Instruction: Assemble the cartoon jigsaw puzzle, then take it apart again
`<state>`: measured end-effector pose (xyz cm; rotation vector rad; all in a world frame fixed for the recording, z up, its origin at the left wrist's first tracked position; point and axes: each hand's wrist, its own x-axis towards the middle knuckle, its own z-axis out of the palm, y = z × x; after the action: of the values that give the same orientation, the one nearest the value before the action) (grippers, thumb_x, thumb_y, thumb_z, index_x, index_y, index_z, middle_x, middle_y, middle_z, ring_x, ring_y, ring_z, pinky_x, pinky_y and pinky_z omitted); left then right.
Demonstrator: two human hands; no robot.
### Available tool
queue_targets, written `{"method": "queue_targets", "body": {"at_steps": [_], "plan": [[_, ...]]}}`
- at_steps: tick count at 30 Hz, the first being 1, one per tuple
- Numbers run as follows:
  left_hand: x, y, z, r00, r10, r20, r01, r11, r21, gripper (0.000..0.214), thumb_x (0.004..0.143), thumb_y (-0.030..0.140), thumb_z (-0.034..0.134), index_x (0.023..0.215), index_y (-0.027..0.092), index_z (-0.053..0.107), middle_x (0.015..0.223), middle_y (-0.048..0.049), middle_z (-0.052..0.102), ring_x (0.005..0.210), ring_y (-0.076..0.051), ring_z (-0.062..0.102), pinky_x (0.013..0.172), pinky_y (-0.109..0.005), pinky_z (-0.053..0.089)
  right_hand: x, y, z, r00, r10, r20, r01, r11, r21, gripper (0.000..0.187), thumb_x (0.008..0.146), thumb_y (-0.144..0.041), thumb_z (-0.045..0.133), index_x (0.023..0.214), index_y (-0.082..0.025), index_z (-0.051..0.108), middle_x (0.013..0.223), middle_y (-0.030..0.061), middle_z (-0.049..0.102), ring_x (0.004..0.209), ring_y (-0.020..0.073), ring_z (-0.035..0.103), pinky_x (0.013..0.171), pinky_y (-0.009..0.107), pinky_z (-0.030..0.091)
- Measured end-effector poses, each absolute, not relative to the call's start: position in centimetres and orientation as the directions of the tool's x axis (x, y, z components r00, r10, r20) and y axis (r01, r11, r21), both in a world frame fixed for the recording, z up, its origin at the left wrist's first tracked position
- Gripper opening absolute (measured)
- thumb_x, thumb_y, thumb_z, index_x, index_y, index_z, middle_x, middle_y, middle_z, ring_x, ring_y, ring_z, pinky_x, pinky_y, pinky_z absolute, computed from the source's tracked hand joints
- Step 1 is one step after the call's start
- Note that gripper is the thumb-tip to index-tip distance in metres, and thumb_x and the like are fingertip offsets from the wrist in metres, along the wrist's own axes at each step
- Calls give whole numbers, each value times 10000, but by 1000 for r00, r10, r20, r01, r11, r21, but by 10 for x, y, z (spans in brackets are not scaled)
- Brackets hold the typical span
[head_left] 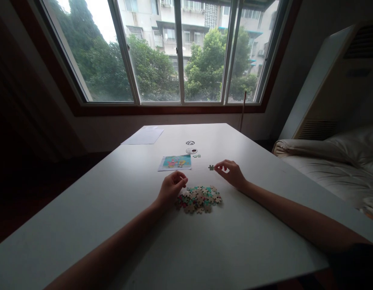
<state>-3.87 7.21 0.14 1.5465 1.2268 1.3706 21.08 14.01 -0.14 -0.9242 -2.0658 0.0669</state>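
Observation:
Between thumb and fingertips my right hand [231, 173] pinches a greenish jigsaw puzzle piece [211, 167], above the white table to the right of the picture card. My left hand [173, 184] is closed, fingers curled in, beside the upper left of a heap of puzzle pieces [200, 199]. Whether those fingers hold anything is hidden. Brown backs and teal, red and green faces show in the heap. A colourful cartoon picture [176, 162] lies flat beyond my left hand. A few light puzzle pieces [197, 156] rest to the right of its top edge.
Two round flat items [191, 151] lie past the picture. Paper sheets [143, 136] are at the far left corner of the white table [92, 209]. A cushioned seat [325, 165] stands off the right edge, and a window [180, 52] rises behind the table.

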Motion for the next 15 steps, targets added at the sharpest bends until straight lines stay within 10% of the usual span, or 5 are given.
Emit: {"method": "queue_targets", "body": {"at_steps": [15], "plan": [[-42,74,0,-53,949,312,184,-298,937,173,672,308,627,692,154,553,498,45,525,478,-110,522,478,-203,377,154,222,-4,-372,856,359,688,514,-512,161,720,-307,615,780,-179,693,692,20,654,610,119,557,560,216,390]]}}
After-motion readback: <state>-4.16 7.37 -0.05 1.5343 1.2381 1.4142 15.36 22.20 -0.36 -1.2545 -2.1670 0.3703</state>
